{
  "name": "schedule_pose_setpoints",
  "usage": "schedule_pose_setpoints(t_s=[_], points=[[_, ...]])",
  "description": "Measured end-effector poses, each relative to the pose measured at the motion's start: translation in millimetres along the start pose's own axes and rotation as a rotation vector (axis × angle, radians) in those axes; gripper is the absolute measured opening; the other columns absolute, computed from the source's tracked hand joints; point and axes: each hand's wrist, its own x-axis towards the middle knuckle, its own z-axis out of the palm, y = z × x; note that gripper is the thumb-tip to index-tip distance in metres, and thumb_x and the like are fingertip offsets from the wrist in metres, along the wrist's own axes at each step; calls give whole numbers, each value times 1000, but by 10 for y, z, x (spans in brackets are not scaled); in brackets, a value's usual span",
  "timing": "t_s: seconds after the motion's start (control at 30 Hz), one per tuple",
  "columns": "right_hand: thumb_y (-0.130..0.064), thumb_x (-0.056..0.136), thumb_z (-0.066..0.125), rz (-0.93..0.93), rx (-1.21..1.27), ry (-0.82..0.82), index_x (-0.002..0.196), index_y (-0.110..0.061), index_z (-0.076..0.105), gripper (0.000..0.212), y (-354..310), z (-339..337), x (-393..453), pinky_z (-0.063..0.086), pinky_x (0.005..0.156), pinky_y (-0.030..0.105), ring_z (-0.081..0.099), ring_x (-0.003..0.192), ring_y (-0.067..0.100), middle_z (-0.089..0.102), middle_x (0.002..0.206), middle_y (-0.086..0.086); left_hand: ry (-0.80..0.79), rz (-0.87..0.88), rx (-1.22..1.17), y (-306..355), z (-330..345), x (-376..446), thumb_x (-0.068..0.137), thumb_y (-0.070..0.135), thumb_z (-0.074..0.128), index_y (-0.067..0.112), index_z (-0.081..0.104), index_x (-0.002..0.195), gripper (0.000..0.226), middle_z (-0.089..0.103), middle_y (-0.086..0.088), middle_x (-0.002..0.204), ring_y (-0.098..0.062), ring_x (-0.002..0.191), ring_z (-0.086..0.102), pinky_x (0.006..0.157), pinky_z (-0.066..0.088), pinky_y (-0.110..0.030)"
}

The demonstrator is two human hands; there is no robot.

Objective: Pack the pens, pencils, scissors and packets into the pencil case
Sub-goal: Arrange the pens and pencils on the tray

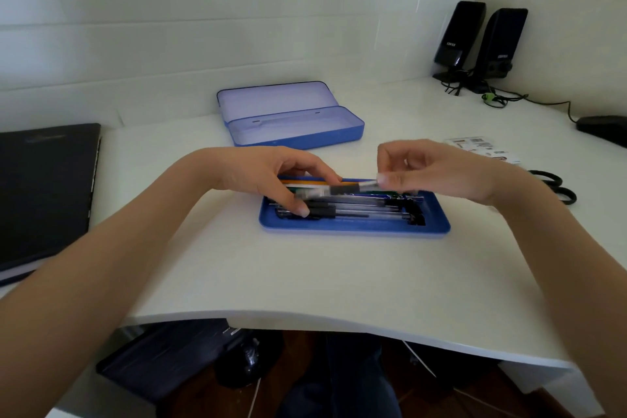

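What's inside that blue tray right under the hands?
The blue tray holds several pens lying lengthwise, with a yellow pencil along its far edge. The left hand and right hand cover parts of it, so the rest is hidden.

— What kind of place is it?

— It looks like a study corner in a home or a small office. There is a white desk point(305, 275) which stands in the corner of pale walls point(169, 27).

— What shows this?

— Two black computer speakers point(481, 41) stand at the back right with their cables point(502, 98). A dark closed laptop or folder point(44, 193) lies on the left. Under the desk there is a wooden floor point(305, 349).
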Motion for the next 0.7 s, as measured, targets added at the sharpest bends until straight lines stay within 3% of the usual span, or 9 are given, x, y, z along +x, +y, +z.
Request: schedule_pose_setpoints(t_s=[0.1,0.2,0.3,0.43,0.6,0.7], points=[[-33,82,69,33,-70,-79,69,-15,56,26,-15,57,11,34,60,24,42,62,13,50,68,10,7,5,-1,-6,-2,-8,78,13,73,32,58,120,48,55,13,133,-7,120,54,103,44,-29],[-29,79,72,27,-85,-77,67,-15,56,24,-52,100,16,34,57,20,42,58,10,49,63,2,16,-1,-24,-24,-3,-6,76,15,74,32,59,120,49,55,11,133,-9,120,55,102,45,-31],[-33,78,72,14,-102,-90,70,-17,58,23,-73,143,25,35,57,21,42,59,10,49,63,0,19,-3,-43,-34,3,-12,80,15,71,29,59,121,45,56,11,132,-9,120,55,100,46,-28],[-32,78,72,-6,-109,11,68,-20,57,22,-28,96,51,34,57,20,41,57,8,50,62,-2,72,-4,-94,-36,15,-13,94,16,52,22,59,121,29,59,12,129,-8,120,55,99,42,-18],[-36,73,76,28,-219,-13,69,-21,51,29,25,175,96,32,50,17,39,52,8,46,62,-4,39,-15,-92,-46,6,-6,86,13,63,25,58,122,39,59,8,131,-13,121,56,103,45,-34],[-39,73,75,31,-204,18,68,-21,51,31,-6,202,117,32,49,17,38,51,8,43,60,-7,34,-18,-103,-49,10,-5,83,16,64,27,58,122,41,59,8,130,-13,120,56,102,45,-34]])
